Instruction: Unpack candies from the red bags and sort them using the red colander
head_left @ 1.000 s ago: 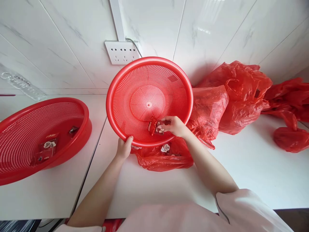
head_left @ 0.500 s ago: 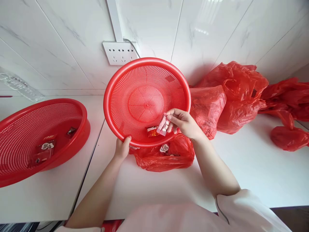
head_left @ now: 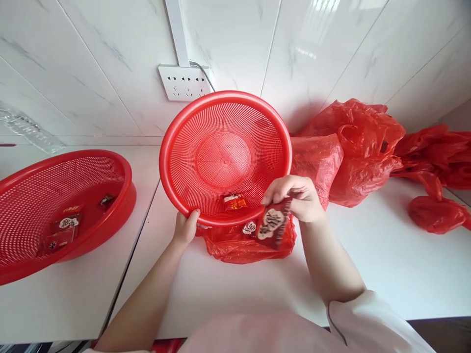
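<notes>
A red perforated basket [head_left: 224,117] is tilted up toward me in the middle, its lower rim gripped by my left hand [head_left: 187,226]. One small red and orange packet [head_left: 234,201] lies low inside it. My right hand [head_left: 296,193] pinches a dark red packet [head_left: 273,223] with a pale printed label, in front of the basket's lower right rim. Beneath the basket is an open red plastic bag [head_left: 235,247], with another labelled packet [head_left: 250,227] showing in it.
On the left, a second red basket [head_left: 91,245] holds several small packets. Filled red bags [head_left: 360,166] stand at the right by the wall, and a smaller tied one [head_left: 437,214] lies farther right. A clear bottle [head_left: 33,132] and a socket panel [head_left: 186,82] are behind.
My right hand has moved slightly right and down out of the basket. The packet in it now shows its dark red labelled face. My left hand still holds the rim.
</notes>
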`<action>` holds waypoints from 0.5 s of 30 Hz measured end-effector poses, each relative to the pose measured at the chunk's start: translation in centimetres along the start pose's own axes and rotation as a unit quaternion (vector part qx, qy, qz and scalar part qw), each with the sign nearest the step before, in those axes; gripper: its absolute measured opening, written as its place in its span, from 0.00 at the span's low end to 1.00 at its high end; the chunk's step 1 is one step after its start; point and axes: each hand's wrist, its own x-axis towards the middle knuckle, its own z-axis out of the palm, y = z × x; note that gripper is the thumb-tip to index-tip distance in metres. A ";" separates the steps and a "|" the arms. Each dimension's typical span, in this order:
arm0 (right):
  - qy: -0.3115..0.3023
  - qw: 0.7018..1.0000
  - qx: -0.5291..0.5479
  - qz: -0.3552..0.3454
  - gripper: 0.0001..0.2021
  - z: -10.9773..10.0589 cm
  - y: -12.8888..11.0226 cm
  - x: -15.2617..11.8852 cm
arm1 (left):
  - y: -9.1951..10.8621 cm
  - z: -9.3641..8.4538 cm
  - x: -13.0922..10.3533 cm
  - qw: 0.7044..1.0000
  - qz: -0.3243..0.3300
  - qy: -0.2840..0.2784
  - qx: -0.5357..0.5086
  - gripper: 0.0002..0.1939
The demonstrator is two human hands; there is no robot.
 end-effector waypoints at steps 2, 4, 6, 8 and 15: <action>-0.038 0.992 -0.107 0.046 0.06 -0.5 -1.3 -0.1 | 0.2 0.1 -0.1 1.000 0.000 -0.005 0.002 0.11; -0.085 0.969 -0.215 0.093 0.08 -0.8 -2.3 -0.1 | 0.4 0.2 -0.1 1.000 0.000 -0.005 0.001 0.11; -0.128 0.938 -0.301 0.118 0.10 -0.9 -2.5 0.0 | 0.5 0.2 -0.1 1.000 -0.002 -0.004 0.001 0.11; -0.156 0.911 -0.356 0.141 0.12 -0.9 -2.2 0.0 | 0.7 0.2 -0.1 1.000 -0.001 -0.001 0.000 0.11; -0.229 0.863 -0.393 0.218 0.14 -1.3 -0.5 -0.5 | 0.7 0.2 -0.1 1.000 -0.005 -0.002 -0.007 0.09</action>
